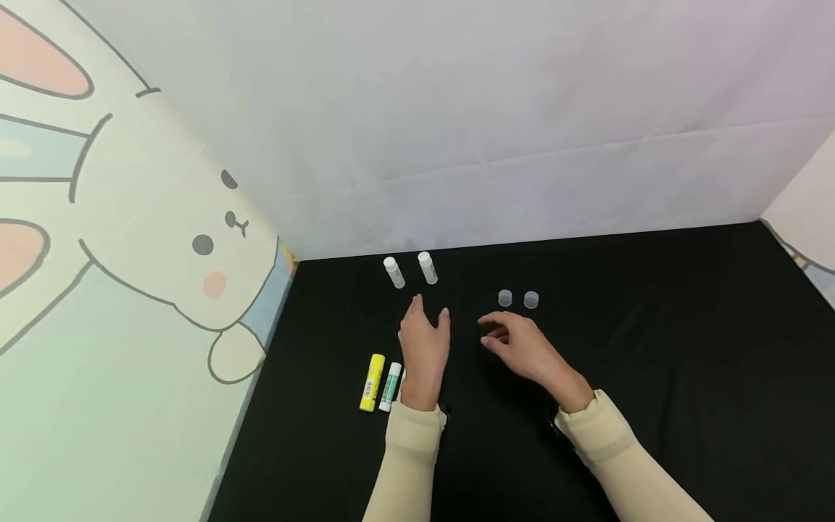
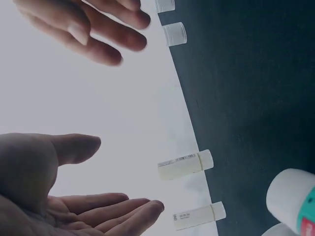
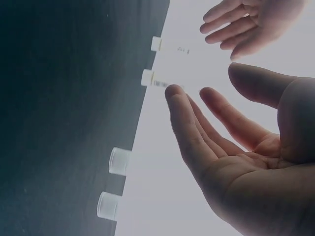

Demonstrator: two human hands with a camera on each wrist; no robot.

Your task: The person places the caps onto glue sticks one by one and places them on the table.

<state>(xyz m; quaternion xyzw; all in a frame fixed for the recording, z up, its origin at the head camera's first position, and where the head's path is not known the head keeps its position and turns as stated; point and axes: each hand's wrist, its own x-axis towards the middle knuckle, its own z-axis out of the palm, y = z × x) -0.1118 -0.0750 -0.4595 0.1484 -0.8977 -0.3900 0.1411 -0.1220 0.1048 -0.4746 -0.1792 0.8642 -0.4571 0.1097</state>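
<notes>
My left hand (image 1: 424, 344) is over the table with fingers extended and thumb apart, holding nothing. Just beyond its fingertips, two white glue sticks (image 1: 394, 272) stand upright at the back. To the right, my right hand (image 1: 522, 346) has loosely bent fingers and nothing in its grasp. Two small translucent caps (image 1: 505, 298) sit side by side beyond it. By the left wrist lie a yellow glue stick (image 1: 372, 383) and a white glue stick with a green label (image 1: 390, 387). Another white stick beside them is mostly hidden by that wrist.
A black cloth (image 1: 685, 348) covers the table. Behind it rises a pale wall (image 1: 522, 109), and a panel with a cartoon rabbit (image 1: 163, 217) borders the left side.
</notes>
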